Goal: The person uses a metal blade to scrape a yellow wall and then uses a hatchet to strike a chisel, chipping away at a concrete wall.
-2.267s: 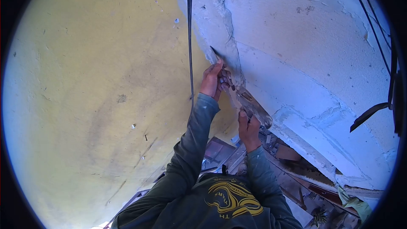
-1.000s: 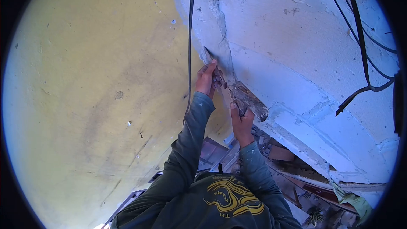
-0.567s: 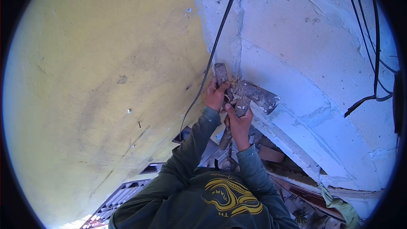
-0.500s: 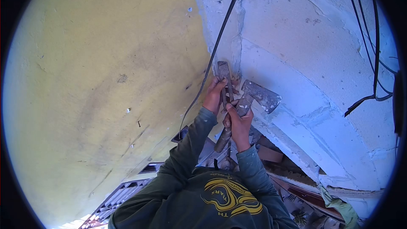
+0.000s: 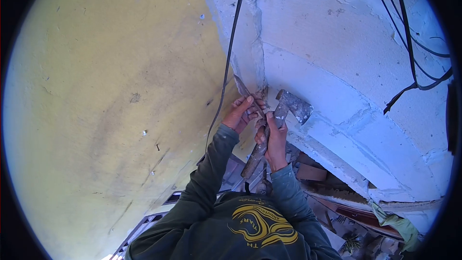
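Observation:
My left hand (image 5: 237, 115) is closed around a flat metal chisel (image 5: 242, 87), its fingers wrapped about the lower part. The chisel leans to the upper left, its narrow side toward me, and its far end overlaps the corner between the two walls. Just to the right, my right hand (image 5: 275, 140) grips a worn hatchet (image 5: 295, 106) by the handle, right below the head. Pale spots mark the dark hatchet head, which points right. The hatchet handle slants down to the lower left. Both hands are close together, the chisel's lower end right at the right thumb.
A yellow wall (image 5: 120, 91) rises on the left, a pale rough wall (image 5: 317, 43) on the right. A black cable (image 5: 231, 43) hangs along the corner. More black wires (image 5: 409, 53) dangle at the upper right. A green cloth (image 5: 399, 224) and rubble lie below right.
The chisel has turned from its broad face to its narrow side and now tilts further left. The hatchet stays in my right hand. My view has shifted slightly right.

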The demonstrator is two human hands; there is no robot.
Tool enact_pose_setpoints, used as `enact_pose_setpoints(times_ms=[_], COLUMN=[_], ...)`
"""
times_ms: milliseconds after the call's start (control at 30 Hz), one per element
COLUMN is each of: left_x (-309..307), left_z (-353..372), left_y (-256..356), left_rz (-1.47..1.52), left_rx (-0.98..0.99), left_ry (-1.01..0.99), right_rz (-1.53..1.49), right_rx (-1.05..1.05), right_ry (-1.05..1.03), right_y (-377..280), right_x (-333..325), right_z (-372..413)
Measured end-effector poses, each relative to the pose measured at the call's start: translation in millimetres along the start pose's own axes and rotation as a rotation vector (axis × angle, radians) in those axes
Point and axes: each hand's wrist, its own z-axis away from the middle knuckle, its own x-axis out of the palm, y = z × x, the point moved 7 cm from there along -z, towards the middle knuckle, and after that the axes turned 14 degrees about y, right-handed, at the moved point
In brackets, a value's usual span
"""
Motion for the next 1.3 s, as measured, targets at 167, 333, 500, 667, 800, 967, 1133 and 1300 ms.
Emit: enact_pose_setpoints(times_ms=[167,333,500,667,800,967,1133,1300], left_x=[20.9,25.0,17.2,18.3,18.8,16.9,26.1,28.8], left_z=[-22.5,-47.3,-58.0,-59.6,-60.6,-66.6,-67.6,-61.9], left_y=[38.5,54.4,54.5,55.5,55.2,54.1,55.2,57.1], left_rz=[-0.261,-0.239,-0.217,-0.175,-0.064,-0.198,-0.126,-0.137], left_rx=[0.124,0.124,0.13,0.127,0.09,0.079,0.096,0.084], left_ry=[0.257,0.331,0.316,0.368,0.375,0.333,0.384,0.385], right_rz=[0.2,0.253,0.342,0.371,0.337,0.125,0.504,0.217], right_rx=[-0.277,-0.307,-0.396,-0.487,-0.621,-0.803,-0.982,-0.751], right_ry=[0.08,0.05,-0.006,0.001,-0.069,-0.152,0.038,-0.081], right_y=[-16.1,-16.9,-23.8,-29.5,-34.4,-26.4,-31.1,-20.8], right_x=[-20.7,-22.9,-20.8,-16.7,-9.0,1.8,25.1,17.3], right_z=[-3.2,5.9,14.9,25.5,36.1,18.7,-18.9,-17.8])
